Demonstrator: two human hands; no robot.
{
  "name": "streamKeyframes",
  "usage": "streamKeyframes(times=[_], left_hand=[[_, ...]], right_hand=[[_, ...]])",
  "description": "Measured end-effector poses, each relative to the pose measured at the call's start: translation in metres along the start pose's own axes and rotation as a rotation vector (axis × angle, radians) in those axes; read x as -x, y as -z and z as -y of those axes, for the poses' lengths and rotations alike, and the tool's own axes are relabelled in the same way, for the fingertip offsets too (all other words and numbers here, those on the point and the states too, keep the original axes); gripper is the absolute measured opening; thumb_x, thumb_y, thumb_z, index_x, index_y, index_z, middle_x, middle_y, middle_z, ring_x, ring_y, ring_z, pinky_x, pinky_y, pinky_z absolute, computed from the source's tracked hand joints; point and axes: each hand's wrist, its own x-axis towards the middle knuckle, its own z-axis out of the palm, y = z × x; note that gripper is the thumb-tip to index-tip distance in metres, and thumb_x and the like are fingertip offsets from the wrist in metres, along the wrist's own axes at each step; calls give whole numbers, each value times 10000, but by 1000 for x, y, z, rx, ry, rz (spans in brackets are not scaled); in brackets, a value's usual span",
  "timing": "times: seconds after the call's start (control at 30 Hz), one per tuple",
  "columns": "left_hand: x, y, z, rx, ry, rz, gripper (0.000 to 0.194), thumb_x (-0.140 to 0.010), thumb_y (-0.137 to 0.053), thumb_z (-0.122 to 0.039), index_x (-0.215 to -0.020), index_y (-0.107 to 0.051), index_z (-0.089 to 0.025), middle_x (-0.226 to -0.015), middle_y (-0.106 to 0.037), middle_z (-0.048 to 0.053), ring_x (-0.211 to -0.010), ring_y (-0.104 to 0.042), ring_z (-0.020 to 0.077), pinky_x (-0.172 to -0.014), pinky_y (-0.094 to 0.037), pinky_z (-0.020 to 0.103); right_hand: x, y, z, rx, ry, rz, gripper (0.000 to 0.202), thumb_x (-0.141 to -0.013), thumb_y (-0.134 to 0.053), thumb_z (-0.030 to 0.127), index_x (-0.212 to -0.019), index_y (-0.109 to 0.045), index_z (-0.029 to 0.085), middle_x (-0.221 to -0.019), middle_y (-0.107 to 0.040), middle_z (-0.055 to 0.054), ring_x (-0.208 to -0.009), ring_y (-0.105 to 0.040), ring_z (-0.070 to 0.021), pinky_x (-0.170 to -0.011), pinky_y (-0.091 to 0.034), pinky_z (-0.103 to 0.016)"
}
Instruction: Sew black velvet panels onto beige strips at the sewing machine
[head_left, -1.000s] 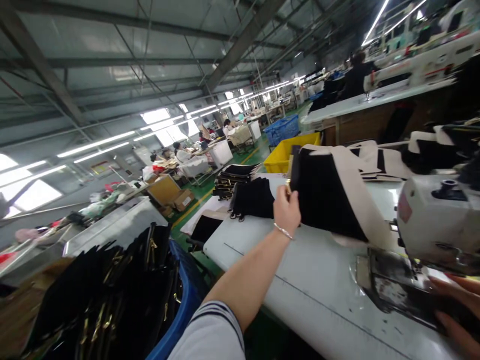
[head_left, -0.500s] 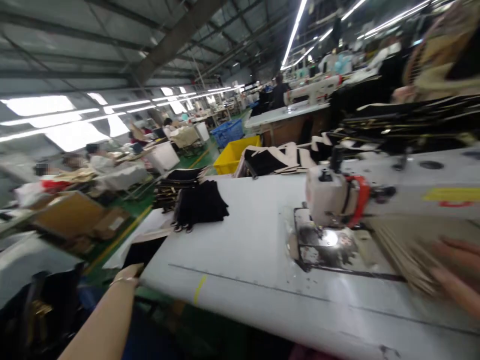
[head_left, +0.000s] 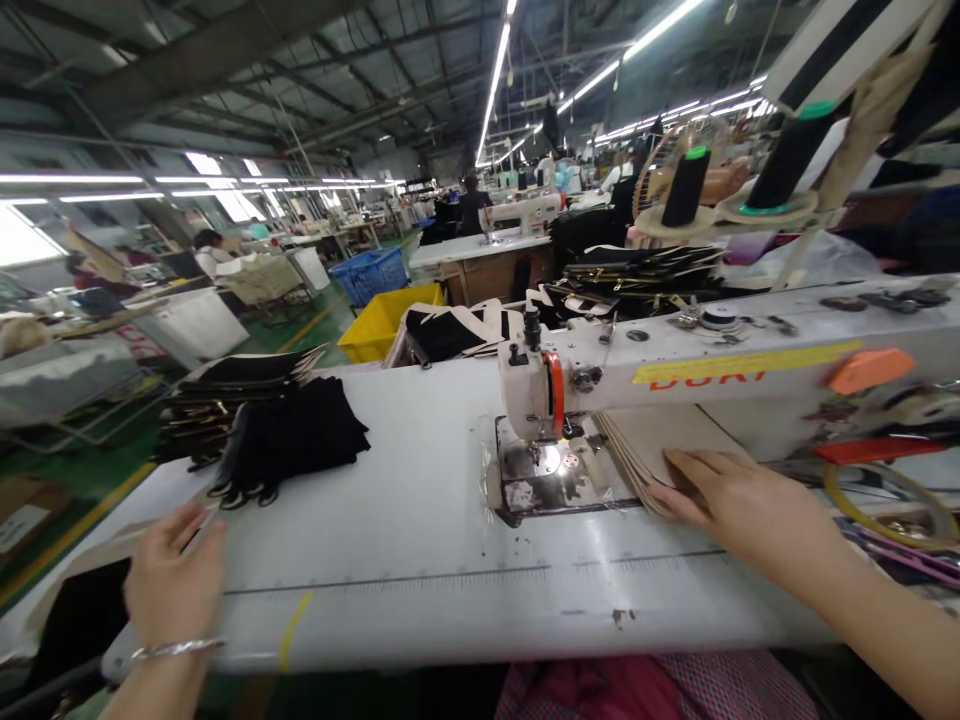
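My right fingers (head_left: pixel 701 467) spread loosely on beige fabric panels (head_left: pixel 660 437), fanned edge (head_left: pixel 634 470) slanting rightward toward me. My left fingers (head_left: pixel 180 517) nearly meet, grip unclear.

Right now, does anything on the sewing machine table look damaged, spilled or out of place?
Nothing looks spilled. The sewing machine table has dark, chip-like marks near its front edge, and the metal bed plate shows pale, blotchy patches, perhaps wear.
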Motion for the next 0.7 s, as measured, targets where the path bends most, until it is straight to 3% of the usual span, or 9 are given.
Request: streamKeyframes(times=[0.1, 0.23, 0.33, 0.5, 0.6, 0.7], left_hand=[[18, -24, -22, 23, -50, 42, 376, -821, -593, -396, -1181, -585, -288, -1144, -675, -29, -1076, -642, 267, -1013, -455, 505], [53, -53, -68, 237, -165, 309, 402, -865, -556, -414, -1220, -575, -226, -1240, -629, 47, -1033, -657, 231, -980, -488, 418], [79, -67, -100, 345, -222, 480, 370, -881, -546, -394, -1200, -581, -209, -1244, -621, 80, -1038, -655, 233, -958, -500, 408], [116, -75, -136, 459, -255, 678, 281, -910, -532, -326, -1165, -594, -226, -1227, -617, 68, -1040, -647, 204, -947, -509, 377], [131, -76, -148, 510, -305, 757, 255, -915, -522, -288, -1145, -612, -221, -1215, -609, 67, -1060, -627, 195, -956, -507, 364], [141, -77, -157, 528, -347, 801, 248, -920, -509, -252, -1140, -618, -222, -1198, -610, 64, -1083, -607, 192, -974, -496, 360]], right_hand=[[3, -1, -11, -35, 41, 17, 513, -912, -416, 594, -1239, -587, 237, -1220, -625, -102, -1031, -610, -309, -820, -487, -441], [-4, 4, -31, -103, 127, 67, 430, -923, -449, 512, -1223, -619, 255, -1150, -664, -65, -963, -640, -256, -813, -493, -378], [-13, 8, -38, -143, 195, 85, 477, -890, -498, 564, -1229, -621, 253, -1105, -665, -66, -967, -626, -241, -848, -484, -368], [-17, 2, -32, -171, 209, 30, 584, -878, -486, 619, -1312, -560, 235, -1206, -596, -112, -1085, -566, -263, -953, -436, -428], [-12, -6, -29, -179, 186, -9, 560, -899, -462, 596, -1310, -554, 227, -1309, -547, -124, -1163, -527, -283, -987, -409, -463], [-10, -7, -28, -164, 168, -27, 605, -880, -474, 627, -1277, -563, 179, -1280, -574, -145, -1132, -550, -303, -945, -430, -469]])
